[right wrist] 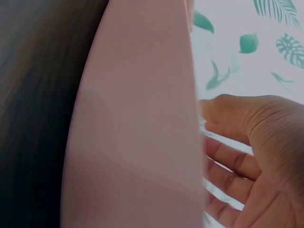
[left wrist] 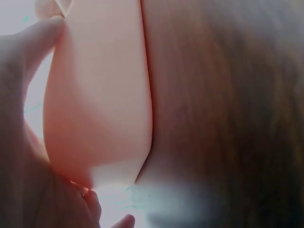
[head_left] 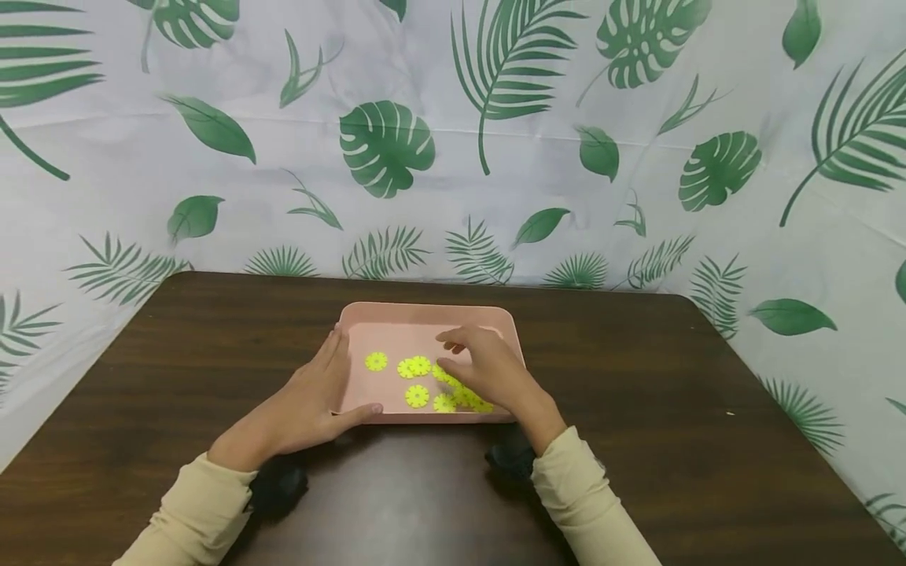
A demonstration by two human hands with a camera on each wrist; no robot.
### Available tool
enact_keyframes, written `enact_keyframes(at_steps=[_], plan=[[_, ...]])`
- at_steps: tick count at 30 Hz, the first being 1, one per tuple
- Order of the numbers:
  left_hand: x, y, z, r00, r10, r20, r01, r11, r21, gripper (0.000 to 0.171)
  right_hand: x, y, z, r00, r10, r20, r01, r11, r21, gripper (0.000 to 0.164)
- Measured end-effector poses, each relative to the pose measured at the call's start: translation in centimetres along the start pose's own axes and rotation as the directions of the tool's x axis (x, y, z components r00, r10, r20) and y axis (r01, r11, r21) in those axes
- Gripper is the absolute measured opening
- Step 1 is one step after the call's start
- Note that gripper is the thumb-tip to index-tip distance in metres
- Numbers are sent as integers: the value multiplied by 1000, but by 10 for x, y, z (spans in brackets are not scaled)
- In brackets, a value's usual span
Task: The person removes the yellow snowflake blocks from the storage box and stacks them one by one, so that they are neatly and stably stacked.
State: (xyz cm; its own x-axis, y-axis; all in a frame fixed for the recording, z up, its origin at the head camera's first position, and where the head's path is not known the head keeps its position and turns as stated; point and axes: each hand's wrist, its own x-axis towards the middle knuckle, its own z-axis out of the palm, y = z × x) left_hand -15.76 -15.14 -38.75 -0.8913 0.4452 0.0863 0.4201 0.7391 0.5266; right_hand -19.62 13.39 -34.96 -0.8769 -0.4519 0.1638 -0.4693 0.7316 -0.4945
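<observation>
We see the left hand [head_left: 307,405], fingers straight, against the pink tray [head_left: 385,334] on the dark table [head_left: 651,393]. The right hand [head_left: 490,368] — thumb and fingers apart — partly hides the tray's yellow discs [head_left: 417,396]; leaf-printed cloth [head_left: 297,141] hangs behind.

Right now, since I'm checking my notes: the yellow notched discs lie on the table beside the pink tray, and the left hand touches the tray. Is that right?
Not quite: the yellow notched discs lie inside the pink tray, not on the table beside it, as the head view shows. The left hand does touch the tray.
</observation>
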Motion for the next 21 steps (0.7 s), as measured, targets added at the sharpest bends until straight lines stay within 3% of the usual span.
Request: enact_keyframes(at_steps=[5,8,15,21], plan=[[-2,-5,17,1000,-6,-13,4,987,-158,121,12,2,24,993,62,97,-66,997,42,40],[-4,-7,23,999,-6,-33,-1,980,-201,119,13,1,31,988,96,119,-102,994,41,47],[-9,-12,23,996,-9,-94,-11,978,-208,116,17,-1,35,991,70,115,-79,994,73,38],[-6,-15,16,993,-27,-114,0,973,-231,117,24,-3,35,994,48,102,-50,999,11,35]])
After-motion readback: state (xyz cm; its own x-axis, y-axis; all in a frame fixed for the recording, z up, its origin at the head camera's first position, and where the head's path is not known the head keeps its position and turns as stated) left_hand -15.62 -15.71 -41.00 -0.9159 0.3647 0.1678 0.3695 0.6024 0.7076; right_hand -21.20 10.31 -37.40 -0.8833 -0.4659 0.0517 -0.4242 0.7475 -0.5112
